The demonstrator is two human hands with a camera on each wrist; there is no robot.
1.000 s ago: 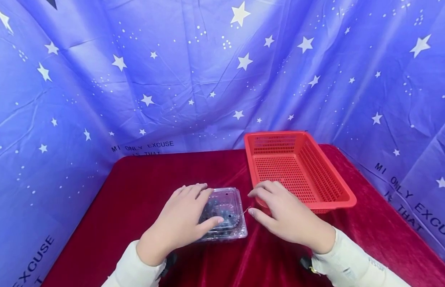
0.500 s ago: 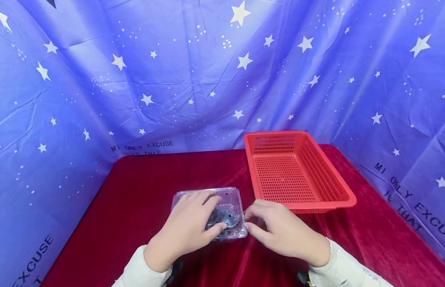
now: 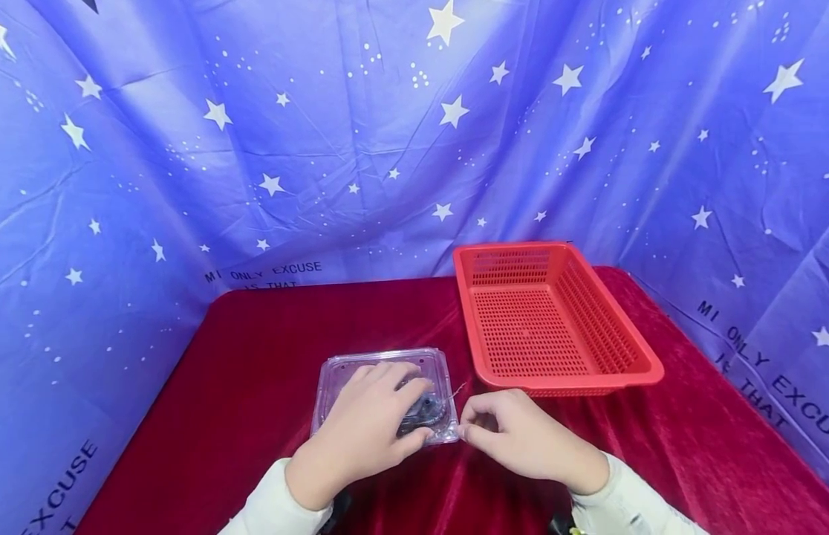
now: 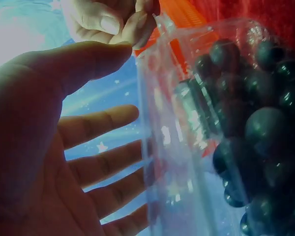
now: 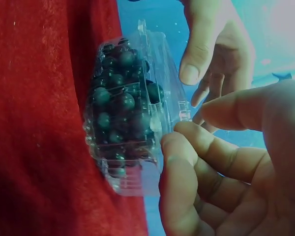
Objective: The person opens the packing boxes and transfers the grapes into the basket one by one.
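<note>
A clear plastic clamshell box [image 3: 330,394] stands on the table in the head view, its lid down. Dark round fruit, apparently grapes [image 5: 120,103], fill the lower part, and a thin stem pokes out on the right side. My left hand [image 3: 364,423] lies over the lid with its fingers spread, thumb towards the near right corner. At that corner my right hand [image 3: 528,438] has its fingers curled and seems to pinch the lid's edge between thumb and index finger. The left wrist view shows the right hand's fingertips [image 4: 110,24] by the corner tab.
A red plastic basket [image 3: 535,327] with slotted walls stands behind and right of the box. Dark red velvet cloth [image 3: 267,334] covers the table. A blue curtain [image 3: 361,148] with stars hangs around the back and sides.
My left hand has slid to the right over the lid. My right hand has come nearer and down to the box's near right corner, its fingers closing together there.
</note>
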